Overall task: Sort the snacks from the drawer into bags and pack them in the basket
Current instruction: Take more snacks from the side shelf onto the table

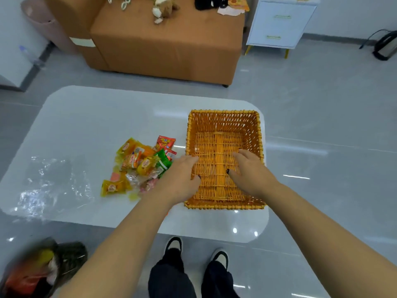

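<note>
**Basket on table, snacks loose beside it, nothing bagged yet**

Basket (224,117) is sitting on the right half of the white table (96,117), and nothing is showing in the part of it that the hands leave visible. Snacks (137,162) are lying in a loose pile just left of it, touching or nearly touching its left wall. Clear bags (53,186) are lying flat, well left of the pile.

Left hand (180,177) is hovering over the basket's left rim, fingers straight and relaxed, holding nothing. Right hand (251,171) is reaching over the basket floor, fingers extended, also released. Cannot tell whether either palm is touching the weave.

Judging the step: positioning the basket before sorting. To do it well, the person should be keeping it square on the table, away from the right edge it is sitting close to, and leaving room between it and the pile so wrappers are not sliding under the rim. Next, a bag needs opening before any snack is moving.

Hard to make out:
- Bag count; the plastic is reading mostly as glare.
- Snack kinds under the left wrist; several wrappers are covered.
- No drawer clearly tied to the task; a small cabinet (279,24) is standing far behind.
- A blurred bundle (38,269) at lower left, contents unclear.
</note>
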